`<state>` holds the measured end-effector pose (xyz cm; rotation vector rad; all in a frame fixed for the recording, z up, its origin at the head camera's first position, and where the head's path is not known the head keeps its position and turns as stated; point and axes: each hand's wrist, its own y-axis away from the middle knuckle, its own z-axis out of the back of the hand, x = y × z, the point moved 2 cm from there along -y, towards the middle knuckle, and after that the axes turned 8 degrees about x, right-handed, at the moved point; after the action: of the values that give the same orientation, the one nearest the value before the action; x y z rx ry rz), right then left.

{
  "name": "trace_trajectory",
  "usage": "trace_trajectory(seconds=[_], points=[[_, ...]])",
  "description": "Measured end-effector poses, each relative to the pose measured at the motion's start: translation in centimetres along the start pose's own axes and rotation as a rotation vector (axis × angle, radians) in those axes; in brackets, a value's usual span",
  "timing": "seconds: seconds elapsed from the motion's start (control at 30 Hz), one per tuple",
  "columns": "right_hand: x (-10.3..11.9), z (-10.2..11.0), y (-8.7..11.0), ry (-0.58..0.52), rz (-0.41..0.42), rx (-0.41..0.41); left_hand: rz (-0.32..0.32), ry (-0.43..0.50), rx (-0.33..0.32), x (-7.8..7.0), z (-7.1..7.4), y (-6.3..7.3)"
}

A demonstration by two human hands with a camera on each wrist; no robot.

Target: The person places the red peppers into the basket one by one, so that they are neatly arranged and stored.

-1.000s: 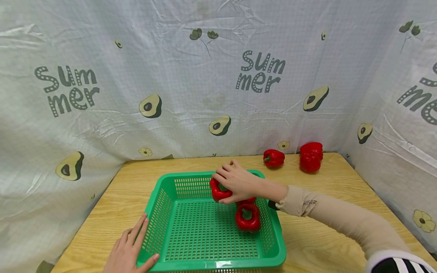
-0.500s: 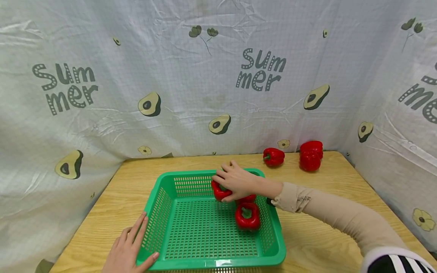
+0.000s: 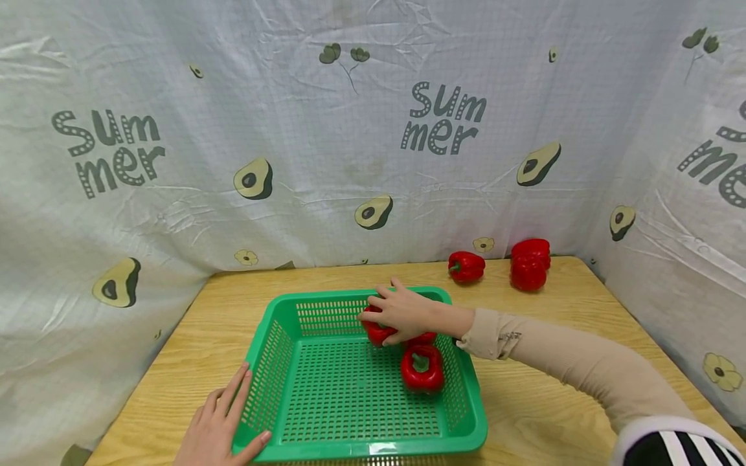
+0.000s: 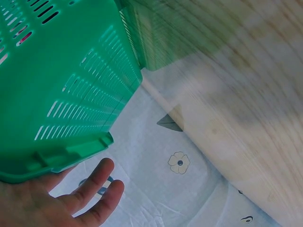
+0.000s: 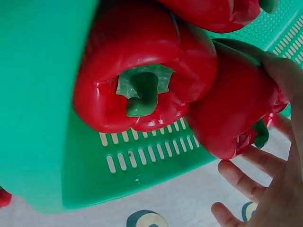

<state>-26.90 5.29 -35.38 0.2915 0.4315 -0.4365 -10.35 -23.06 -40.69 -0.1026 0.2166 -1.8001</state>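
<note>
In the head view my right hand point(image 3: 405, 314) reaches over the far right of the green plastic basket point(image 3: 428, 446). Thumb and fingers hold a red bell pepper point(image 3: 379, 333) there; the right wrist view shows the thumb on one side of it and fingers at its stem end. Beside it, inside the basket, lies a second bell pepper point(image 5: 156, 101) with its stem showing. A third bell pepper point(image 3: 430, 375) sits nearer the front, by the right wall. My left hand point(image 3: 215, 421) rests at the basket's left rim, its fingers extended along the outside.
Several more red bell peppers, one lying alone point(image 3: 466, 266) and others grouped point(image 3: 528, 273), are at the back right of the wooden table point(image 3: 553, 382). A patterned cloth point(image 3: 315, 142) hangs close behind the table and along its sides.
My right hand has shifted slightly and lowered the bell pepper, which has moved a little to the right against the one beside it. My left hand stays at the rim.
</note>
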Motion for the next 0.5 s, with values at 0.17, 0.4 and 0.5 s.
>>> trace_trajectory(seconds=[0.17, 0.4, 0.5], points=[[0.2, 0.02, -0.32, 0.043, 0.005, 0.03, 0.0, 0.0, -0.008, 0.08, -0.08, 0.04], [0.48, 0.05, -0.48, 0.08, 0.007, 0.068, 0.001, -0.011, -0.001, 0.08, -0.06, 0.06], [0.55, -0.03, -0.54, 0.117, 0.017, 0.078, 0.006, -0.012, 0.004, 0.05, -0.09, 0.07]])
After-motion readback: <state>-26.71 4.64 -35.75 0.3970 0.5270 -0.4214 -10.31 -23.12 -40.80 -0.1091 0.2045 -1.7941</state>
